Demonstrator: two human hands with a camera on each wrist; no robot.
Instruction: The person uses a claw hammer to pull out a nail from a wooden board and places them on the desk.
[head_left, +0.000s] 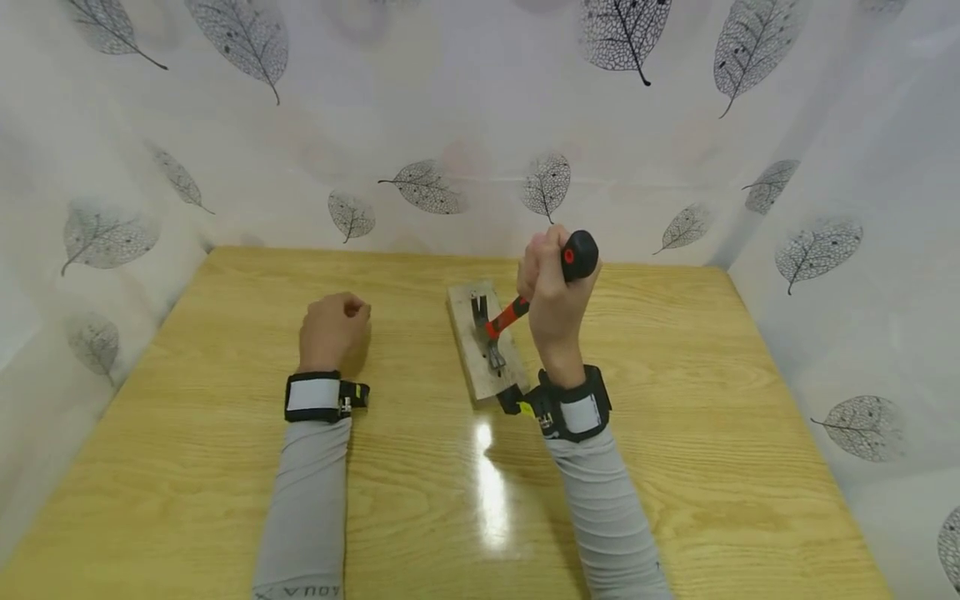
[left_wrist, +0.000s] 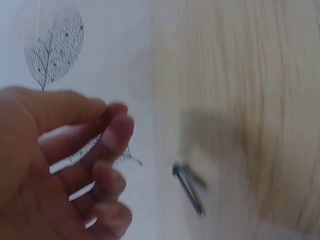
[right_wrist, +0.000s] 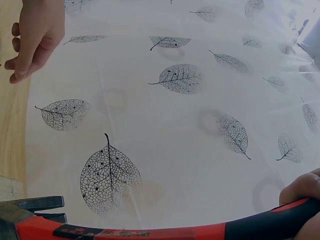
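My right hand [head_left: 558,292] grips the black end of a red-and-black claw hammer [head_left: 512,315], also seen along the bottom of the right wrist view. The hammer's steel head is over a pale wooden block [head_left: 468,346], claw toward the far side; whether it touches the wood is unclear. Small dark spots mark the block. Left of it, my left hand [head_left: 333,332] hovers over the table. Its fingers are loosely curled, thumb near the index fingertip, with nothing visible between them. The left wrist view shows a nail [left_wrist: 189,191] on the table beside that hand, a second nail or shadow against it.
A light wood-grain table [head_left: 405,483] carries everything, with a bright glare patch near its middle. White sheeting [head_left: 480,117] printed with dark leaves rises behind the table and along both sides. Each wrist wears a black strap with a small camera.
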